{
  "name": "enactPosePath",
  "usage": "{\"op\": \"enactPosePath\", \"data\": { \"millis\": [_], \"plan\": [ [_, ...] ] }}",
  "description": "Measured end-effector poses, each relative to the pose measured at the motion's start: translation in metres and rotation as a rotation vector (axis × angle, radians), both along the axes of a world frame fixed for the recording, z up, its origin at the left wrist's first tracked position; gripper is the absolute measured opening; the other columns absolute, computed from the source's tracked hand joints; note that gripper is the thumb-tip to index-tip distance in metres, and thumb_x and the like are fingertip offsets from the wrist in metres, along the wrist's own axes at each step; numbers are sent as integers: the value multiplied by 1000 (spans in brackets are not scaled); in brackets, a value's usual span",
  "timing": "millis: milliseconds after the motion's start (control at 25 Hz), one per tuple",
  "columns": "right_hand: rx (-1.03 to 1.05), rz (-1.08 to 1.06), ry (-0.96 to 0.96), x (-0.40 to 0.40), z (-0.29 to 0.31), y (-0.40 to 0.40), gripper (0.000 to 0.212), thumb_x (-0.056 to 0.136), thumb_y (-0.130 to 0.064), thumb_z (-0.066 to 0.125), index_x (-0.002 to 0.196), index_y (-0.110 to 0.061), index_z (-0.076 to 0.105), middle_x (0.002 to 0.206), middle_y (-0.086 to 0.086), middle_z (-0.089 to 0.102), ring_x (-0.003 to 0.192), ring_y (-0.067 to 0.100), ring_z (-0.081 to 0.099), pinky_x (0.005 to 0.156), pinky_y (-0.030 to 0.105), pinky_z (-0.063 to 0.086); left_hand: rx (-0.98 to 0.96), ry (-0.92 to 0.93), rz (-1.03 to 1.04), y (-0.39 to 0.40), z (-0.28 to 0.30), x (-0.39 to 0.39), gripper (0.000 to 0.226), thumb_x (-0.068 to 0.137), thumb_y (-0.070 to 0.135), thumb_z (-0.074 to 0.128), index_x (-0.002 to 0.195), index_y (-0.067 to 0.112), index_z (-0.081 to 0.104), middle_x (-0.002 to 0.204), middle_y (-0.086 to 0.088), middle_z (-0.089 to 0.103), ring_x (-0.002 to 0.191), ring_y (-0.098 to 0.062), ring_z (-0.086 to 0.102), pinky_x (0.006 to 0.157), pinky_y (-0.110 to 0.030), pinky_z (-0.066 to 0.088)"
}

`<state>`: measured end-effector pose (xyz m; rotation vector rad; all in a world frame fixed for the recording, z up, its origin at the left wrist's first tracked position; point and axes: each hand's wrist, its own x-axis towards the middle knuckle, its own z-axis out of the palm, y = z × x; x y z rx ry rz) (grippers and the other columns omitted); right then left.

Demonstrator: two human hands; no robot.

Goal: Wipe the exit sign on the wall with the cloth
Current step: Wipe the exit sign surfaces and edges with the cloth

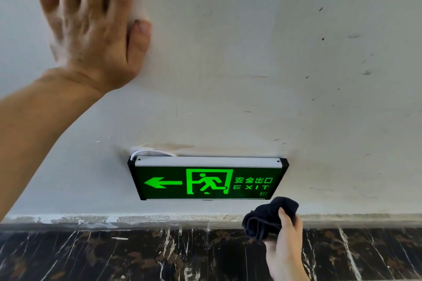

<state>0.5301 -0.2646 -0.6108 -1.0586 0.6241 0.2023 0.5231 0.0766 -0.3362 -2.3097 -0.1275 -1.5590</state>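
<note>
A lit green exit sign [207,179] with a left arrow, a running figure and the word EXIT hangs low on the white wall [251,75]. My right hand [285,248] holds a bunched dark cloth [267,219] just below the sign's lower right corner; whether the cloth touches the sign I cannot tell. My left hand [91,23] rests flat on the wall high at the upper left, fingers spread, holding nothing.
A white cable [150,151] loops out of the wall above the sign's top left corner. Below the sign runs a scuffed paint edge, then a dark marble skirting [137,255]. The wall bears small marks and stains.
</note>
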Motion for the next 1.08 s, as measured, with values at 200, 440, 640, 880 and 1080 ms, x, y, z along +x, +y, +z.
{"op": "enactPosePath", "data": {
  "millis": [200,440,640,880,1080],
  "plan": [
    [-134,-93,-252,-1,29,16,39,89,-6,60,109,-38,53,115,-1,60,100,19,61,85,42,50,1,-26,-6,-3,2,-2,53,103,38,36,150,18,27,145,-33,45,127,-37,33,99,-73,36],
    [-374,-67,-458,1,45,47,43,84,-16,69,102,-51,53,118,-5,59,101,9,61,76,22,46,50,-61,-2,-5,4,-2,55,102,37,37,151,13,35,147,-29,46,130,-39,34,106,-69,29],
    [-569,-45,-508,-14,42,89,41,83,-15,70,115,-36,54,119,-3,52,98,10,55,70,12,39,43,-56,-11,-7,6,-2,54,100,37,40,148,12,37,143,-30,51,123,-35,32,102,-69,33],
    [-606,103,-606,-55,42,158,41,79,-12,74,102,-43,60,107,-18,49,99,9,56,78,20,46,51,-82,-1,-8,5,-2,51,98,36,46,143,12,43,138,-27,57,117,-36,39,98,-65,41],
    [-510,266,-591,-90,45,221,45,78,-11,76,88,-52,62,105,-21,53,98,-2,55,74,9,45,79,-97,23,-10,8,-4,52,97,36,48,142,11,53,139,-25,58,125,-40,48,102,-67,37]
  ]
}}
